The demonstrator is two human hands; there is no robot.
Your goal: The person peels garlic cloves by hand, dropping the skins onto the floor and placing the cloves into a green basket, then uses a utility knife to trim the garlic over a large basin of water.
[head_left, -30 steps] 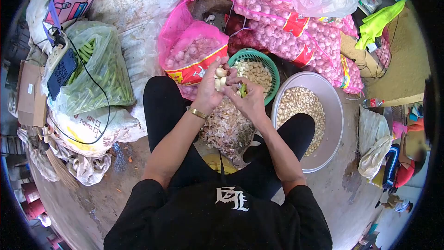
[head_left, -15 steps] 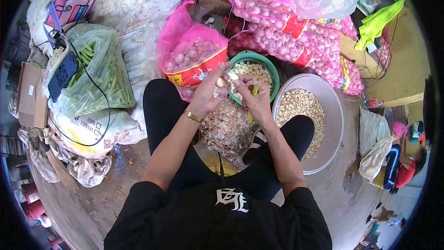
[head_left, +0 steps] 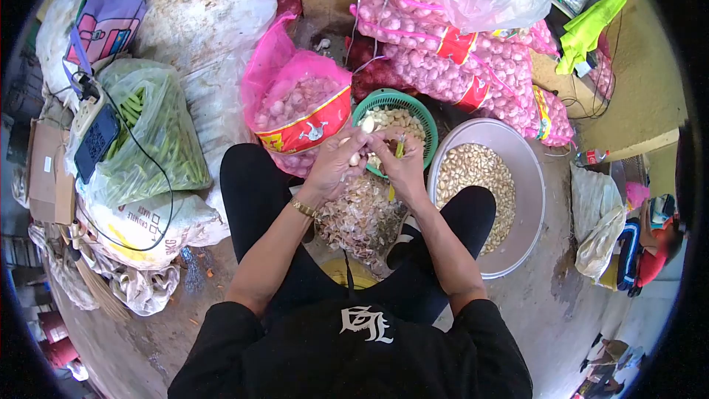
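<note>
My left hand point(head_left: 332, 168) is closed around several garlic cloves, and one pale clove point(head_left: 367, 125) shows at its fingertips. My right hand point(head_left: 402, 166) meets it there, its fingers bent around a small yellow-handled knife point(head_left: 399, 149); the blade cannot be made out clearly. Just beyond both hands sits a green plastic basket point(head_left: 432, 122) with whitish peeled cloves. Below them lies a heap of garlic skins point(head_left: 360, 218). To the right, a wide pale basin point(head_left: 533, 192) holds many cloves point(head_left: 473, 177). An opened pink mesh sack of garlic point(head_left: 295, 100) stands beyond my left hand.
Full garlic sacks point(head_left: 473, 66) are stacked at the back right. At left, a clear bag of green vegetables point(head_left: 159, 140) rests on a white sack point(head_left: 140, 214), with a phone point(head_left: 97, 144) beside it. A person in red point(head_left: 651, 270) is at the far right.
The view has shifted slightly. My hands stay together, and the fingers have turned, with a pale clove now standing up at the left fingertips. The knife remains in my right hand.
</note>
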